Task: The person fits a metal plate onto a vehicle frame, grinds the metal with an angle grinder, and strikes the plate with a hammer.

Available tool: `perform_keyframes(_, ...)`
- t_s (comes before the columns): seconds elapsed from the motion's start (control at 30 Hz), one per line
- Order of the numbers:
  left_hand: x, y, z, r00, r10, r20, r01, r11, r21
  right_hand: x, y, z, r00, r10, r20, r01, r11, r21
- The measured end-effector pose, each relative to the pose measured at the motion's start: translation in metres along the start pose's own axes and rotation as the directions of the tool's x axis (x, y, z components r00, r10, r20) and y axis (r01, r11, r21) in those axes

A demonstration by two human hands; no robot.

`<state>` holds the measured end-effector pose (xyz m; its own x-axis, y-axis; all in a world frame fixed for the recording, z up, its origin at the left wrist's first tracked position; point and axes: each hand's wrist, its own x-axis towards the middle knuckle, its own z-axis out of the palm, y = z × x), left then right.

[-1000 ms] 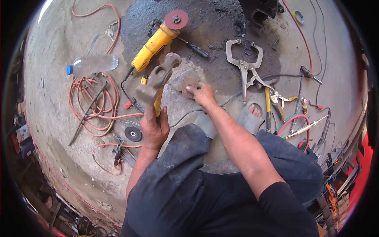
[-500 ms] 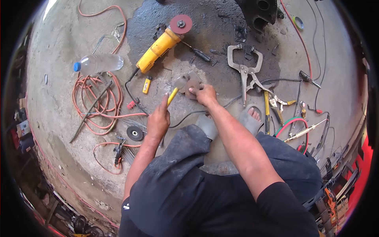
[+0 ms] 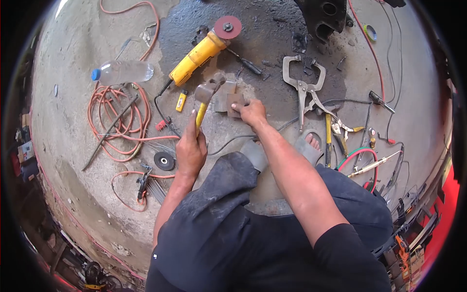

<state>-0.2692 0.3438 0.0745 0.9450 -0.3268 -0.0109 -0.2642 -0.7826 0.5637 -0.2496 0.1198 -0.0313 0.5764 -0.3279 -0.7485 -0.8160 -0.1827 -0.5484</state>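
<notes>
- Head view. Left hand [image 3: 190,151] is clenched round the lower end of the yellow-handled steel hammer [image 3: 203,100]. The hammer head is off the floor, at 11 o'clock from the fist.
- Right hand [image 3: 253,113] is at 2 o'clock from the left. Its fingertips [image 3: 240,106] curl down on the near edge of the small flat grey metal plate [image 3: 227,99], pinning it to the rough concrete floor [image 3: 73,146]. Can't tell if the thumb is under the edge.
- The plate lies just past both hands, right beside the hammer head, at the rim of a dark stained patch.
- Handling, my read:
  - The plate is stiff, thin and fairly light, so it will skid or hop on concrete unless pinned.
  - Its cut edges are probably sharp. Best held on the flat face, on the side away from the hammer.
  - The hammer is head-heavy, so grip low on the handle. The painted handle may be slick.
- Around the plate:
  - Yellow angle grinder with a red disc [image 3: 199,53] at 11 o'clock, near.
  - Yellow lighter [image 3: 181,100] at 9 o'clock, near the hammer.
  - Black-handled screwdriver [image 3: 248,63] at 1 o'clock.
  - Silver locking C-clamp pliers [image 3: 304,82] at 3 o'clock, apart.
- Further out:
  - Orange cable coil [image 3: 116,117] at 9 o'clock, well apart.
  - Clear plastic bottle with a blue cap [image 3: 124,72] at 10 o'clock, well apart.
  - Black grinding disc [image 3: 164,160] at 8 o'clock from the left hand.
- Room: a sandalled foot [image 3: 311,146] sits at 4 o'clock from the right hand, and the knees crowd in under both forearms. Bare concrete shows between the plate and the pliers. Otherwise it's tight.
</notes>
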Motion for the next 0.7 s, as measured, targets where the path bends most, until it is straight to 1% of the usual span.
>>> perform_keyframes(0.03, 0.003, 0.008, 0.004, 0.989, 0.052, -0.139, -0.062, 0.995, -0.073, 0.008, 0.009, 0.005, 1.0, -0.013, 0.019, 0.012, 0.999, 0.044)
perform_keyframes(0.07, -0.001, 0.014, 0.004, 0.959, 0.087, -0.269, -0.128, 0.982, -0.139, 0.006, 0.015, 0.008, 1.0, 0.0, 0.026, -0.001, 0.999, 0.046)
perform_keyframes(0.1, -0.021, -0.025, 0.026, 0.962, 0.151, -0.229, -0.171, 0.983, -0.069, 0.005, 0.015, 0.007, 1.0, -0.001, 0.029, -0.001, 0.999, 0.048)
perform_keyframes(0.13, -0.012, -0.022, 0.022, 0.996, 0.092, -0.001, -0.092, 0.995, 0.042, 0.008, 0.007, 0.005, 0.999, -0.02, 0.027, 0.019, 0.998, 0.052)
perform_keyframes(0.17, -0.01, -0.035, 0.024, 0.984, -0.034, 0.175, 0.01, 0.991, 0.136, 0.008, -0.002, 0.002, 0.999, -0.049, 0.019, 0.049, 0.998, -0.036)
perform_keyframes(0.2, -0.014, -0.047, 0.028, 0.924, -0.184, 0.335, 0.105, 0.965, 0.241, 0.002, -0.002, 0.0, 0.998, -0.068, 0.014, 0.069, 0.989, -0.132)
perform_keyframes(0.23, 0.005, -0.032, 0.022, 0.959, -0.124, 0.256, 0.083, 0.983, 0.164, 0.004, -0.002, 0.005, 0.994, -0.097, -0.046, 0.089, 0.986, -0.144)
perform_keyframes(0.27, 0.013, -0.016, 0.015, 0.979, -0.082, 0.187, 0.068, 0.994, 0.083, 0.005, 0.005, 0.009, 0.992, -0.12, -0.029, 0.116, 0.987, -0.108)
perform_keyframes(0.3, -0.002, -0.004, 0.003, 0.986, -0.093, 0.137, 0.091, 0.996, 0.025, 0.002, 0.007, 0.009, 0.998, -0.053, 0.023, 0.053, 0.998, -0.036)
perform_keyframes(0.33, -0.017, -0.002, 0.003, 0.996, -0.071, 0.044, 0.072, 0.997, -0.021, 0.002, 0.007, 0.01, 0.997, 0.01, 0.072, -0.013, 0.999, 0.042)
perform_keyframes(0.4, -0.016, -0.003, 0.014, 0.981, 0.016, -0.194, -0.039, 0.992, -0.118, 0.0, 0.002, 0.005, 0.997, 0.023, 0.074, -0.025, 1.0, 0.016)
perform_keyframes(0.43, -0.014, -0.008, 0.014, 0.998, -0.025, -0.052, 0.024, 0.999, -0.025, -0.003, -0.004, 0.001, 0.997, 0.02, 0.075, -0.02, 1.0, 0.0)
perform_keyframes(0.47, -0.007, -0.019, 0.013, 0.995, -0.072, 0.073, 0.066, 0.995, 0.077, -0.001, -0.01, 0.0, 0.998, -0.006, 0.061, 0.009, 0.999, -0.044)
perform_keyframes(0.5, -0.002, -0.03, 0.012, 0.972, -0.133, 0.194, 0.098, 0.979, 0.18, 0.001, -0.008, 0.005, 0.999, -0.027, 0.046, 0.031, 0.995, -0.09)
perform_keyframes(0.53, 0.009, -0.031, 0.012, 0.929, -0.201, 0.31, 0.115, 0.954, 0.276, 0.0, -0.006, 0.003, 0.999, -0.041, 0.024, 0.044, 0.989, -0.142)
perform_keyframes(0.57, 0.009, -0.029, 0.009, 0.955, -0.151, 0.256, 0.088, 0.966, 0.244, 0.002, -0.001, 0.006, 0.999, -0.044, 0.028, 0.046, 0.995, -0.085)
perform_keyframes(0.6, -0.008, -0.024, 0.012, 0.984, -0.101, 0.144, 0.077, 0.983, 0.165, -0.005, 0.007, 0.009, 0.998, -0.008, 0.06, 0.013, 0.997, -0.08)
perform_keyframes(0.63, -0.019, -0.019, 0.016, 0.998, -0.06, 0.015, 0.059, 0.994, 0.09, -0.009, 0.01, 0.01, 0.996, 0.018, 0.092, -0.011, 0.997, -0.075)
perform_keyframes(0.67, -0.011, -0.017, 0.025, 0.989, 0.005, -0.146, -0.003, 1.0, 0.014, 0.002, -0.001, 0.004, 0.995, 0.009, 0.095, -0.004, 0.998, -0.059)
perform_keyframes(0.7, -0.014, -0.029, 0.028, 1.0, -0.02, 0.014, 0.019, 0.999, 0.048, 0.003, -0.001, 0.004, 0.995, 0.021, 0.096, -0.014, 0.998, -0.068)
